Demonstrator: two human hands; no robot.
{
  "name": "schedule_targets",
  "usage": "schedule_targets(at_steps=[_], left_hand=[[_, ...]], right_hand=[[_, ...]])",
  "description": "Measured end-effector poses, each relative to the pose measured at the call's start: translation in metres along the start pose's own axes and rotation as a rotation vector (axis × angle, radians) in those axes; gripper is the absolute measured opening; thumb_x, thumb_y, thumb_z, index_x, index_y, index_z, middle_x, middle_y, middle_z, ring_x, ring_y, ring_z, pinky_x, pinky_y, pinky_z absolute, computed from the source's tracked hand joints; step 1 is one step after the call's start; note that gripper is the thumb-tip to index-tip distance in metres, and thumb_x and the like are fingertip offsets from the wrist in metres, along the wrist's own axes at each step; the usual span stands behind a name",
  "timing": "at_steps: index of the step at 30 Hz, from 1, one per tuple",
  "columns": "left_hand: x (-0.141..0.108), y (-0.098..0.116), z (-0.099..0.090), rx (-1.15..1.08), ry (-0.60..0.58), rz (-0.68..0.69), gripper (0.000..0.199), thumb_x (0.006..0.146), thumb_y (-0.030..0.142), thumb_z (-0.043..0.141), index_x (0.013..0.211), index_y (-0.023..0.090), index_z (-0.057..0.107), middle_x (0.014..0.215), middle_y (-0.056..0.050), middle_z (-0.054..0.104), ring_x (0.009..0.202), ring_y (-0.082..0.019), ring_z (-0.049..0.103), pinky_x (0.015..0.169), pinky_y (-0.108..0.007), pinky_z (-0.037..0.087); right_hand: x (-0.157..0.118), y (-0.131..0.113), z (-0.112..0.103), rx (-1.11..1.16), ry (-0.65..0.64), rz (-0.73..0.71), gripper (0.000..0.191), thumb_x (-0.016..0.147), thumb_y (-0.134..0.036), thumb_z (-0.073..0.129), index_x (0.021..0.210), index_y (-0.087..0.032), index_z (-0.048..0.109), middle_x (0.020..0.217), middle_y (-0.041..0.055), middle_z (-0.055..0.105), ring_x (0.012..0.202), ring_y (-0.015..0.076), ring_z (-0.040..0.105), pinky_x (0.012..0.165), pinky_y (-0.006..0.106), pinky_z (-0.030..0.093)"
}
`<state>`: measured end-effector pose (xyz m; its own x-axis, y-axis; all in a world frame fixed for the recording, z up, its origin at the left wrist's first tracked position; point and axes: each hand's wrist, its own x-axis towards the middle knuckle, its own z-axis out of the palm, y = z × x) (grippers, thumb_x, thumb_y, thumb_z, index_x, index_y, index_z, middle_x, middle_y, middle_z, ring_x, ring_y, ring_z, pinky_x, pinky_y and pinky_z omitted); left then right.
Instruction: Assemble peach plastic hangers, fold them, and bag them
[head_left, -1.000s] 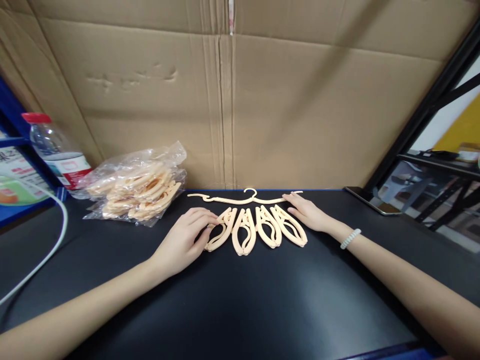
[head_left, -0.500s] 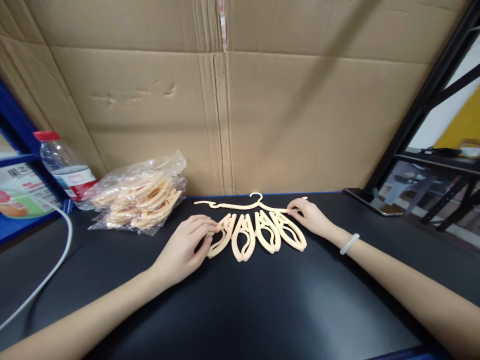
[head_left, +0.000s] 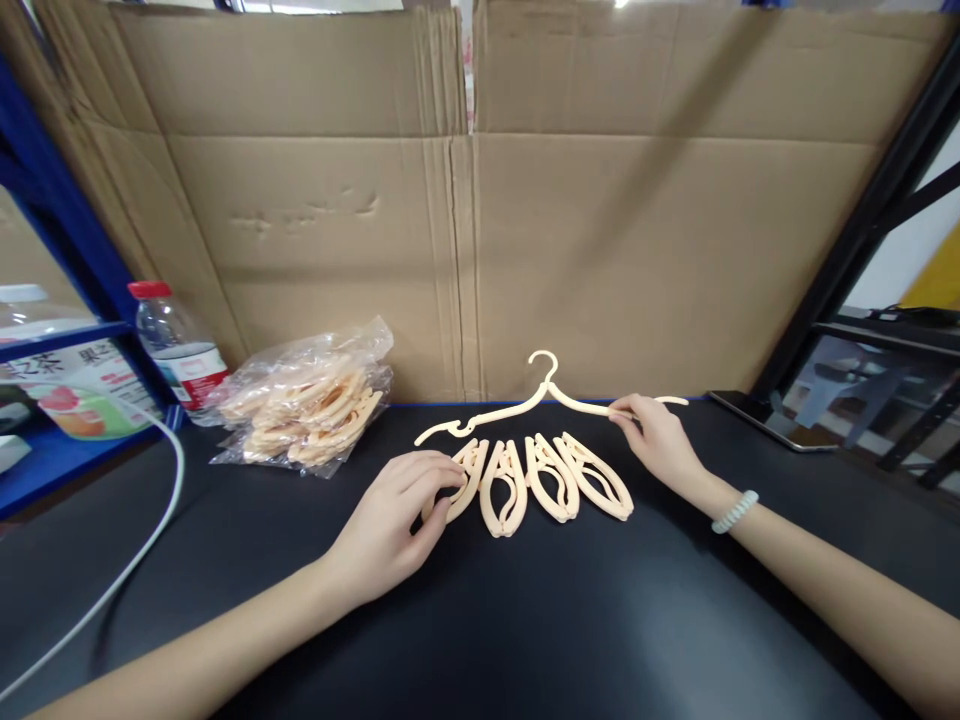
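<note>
An unfolded cream hanger (head_left: pixel 517 408) lies across the back of the black table, its hook raised toward the cardboard. My right hand (head_left: pixel 656 440) pinches its right arm between thumb and fingertips. In front of it, several folded cream hangers (head_left: pixel 504 490) are fanned out in a row. My left hand (head_left: pixel 397 515) curves over the leftmost folded hanger (head_left: pixel 466 490), with thumb and fingers around its left side, partly covering it.
A clear plastic bag (head_left: pixel 307 400) of folded hangers lies at the left, beside a red-capped bottle (head_left: pixel 180 350). A white cable (head_left: pixel 150 540) runs along the left. A phone (head_left: pixel 772 420) lies at the back right, before a black rack (head_left: pixel 832 250). Cardboard (head_left: pixel 337 230) stands behind.
The view has shifted, so the scene sits further right and lower. The unfolded hanger's hook has tilted up, lifting its middle, while my right hand keeps hold of its right arm.
</note>
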<state>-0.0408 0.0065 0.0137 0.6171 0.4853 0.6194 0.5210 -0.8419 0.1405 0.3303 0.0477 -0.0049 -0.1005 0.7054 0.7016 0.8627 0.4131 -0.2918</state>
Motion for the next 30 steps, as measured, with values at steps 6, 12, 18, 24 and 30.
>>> schedule_targets(at_steps=[6,12,18,24,30], left_hand=[[-0.001,0.010,-0.003,-0.185,-0.003,-0.223,0.027,0.092,0.021,0.045,0.118,0.021,0.056,0.117,-0.008,0.065,0.110,-0.022,0.060,0.095,-0.037,0.049],[-0.003,0.010,0.007,-0.471,0.119,-0.610,0.055,0.088,0.037,0.051,0.139,0.021,0.038,0.142,-0.014,0.047,0.125,-0.028,0.051,0.104,-0.048,0.043],[-0.007,0.004,0.016,-0.601,0.221,-0.719,0.075,0.087,0.042,0.052,0.149,0.022,0.015,0.151,-0.017,0.031,0.125,-0.029,0.050,0.104,-0.050,0.043],[-0.006,0.012,0.009,-0.423,0.112,-0.482,0.061,0.091,0.034,0.049,0.148,0.031,0.026,0.150,-0.009,0.036,0.127,-0.027,0.048,0.105,-0.045,0.041],[-0.005,0.013,0.008,-0.312,0.129,-0.487,0.051,0.090,0.032,0.051,0.138,0.022,0.041,0.117,-0.008,0.064,0.095,-0.021,0.065,0.092,-0.039,0.051]], right_hand=[[0.000,-0.014,-0.015,-0.006,0.166,0.074,0.018,0.092,-0.036,0.049,0.083,-0.022,0.055,0.073,0.0035,0.067,0.064,0.0201,0.064,0.059,0.030,0.048],[-0.002,-0.025,-0.020,0.010,0.210,0.025,0.017,0.093,-0.037,0.051,0.086,-0.022,0.057,0.074,0.0032,0.068,0.061,0.0175,0.063,0.054,0.027,0.048],[-0.005,-0.030,-0.016,-0.003,0.082,-0.171,0.009,0.094,-0.026,0.051,0.089,-0.022,0.057,0.080,0.0037,0.067,0.071,0.0187,0.064,0.065,0.031,0.051],[-0.007,-0.039,-0.016,-0.013,0.064,-0.277,0.009,0.094,-0.018,0.050,0.096,-0.021,0.058,0.085,0.0044,0.068,0.076,0.0191,0.064,0.070,0.033,0.052],[-0.010,-0.052,-0.018,0.035,0.080,-0.361,0.013,0.095,-0.017,0.051,0.103,-0.020,0.060,0.090,0.0053,0.070,0.082,0.0187,0.066,0.073,0.032,0.052]])
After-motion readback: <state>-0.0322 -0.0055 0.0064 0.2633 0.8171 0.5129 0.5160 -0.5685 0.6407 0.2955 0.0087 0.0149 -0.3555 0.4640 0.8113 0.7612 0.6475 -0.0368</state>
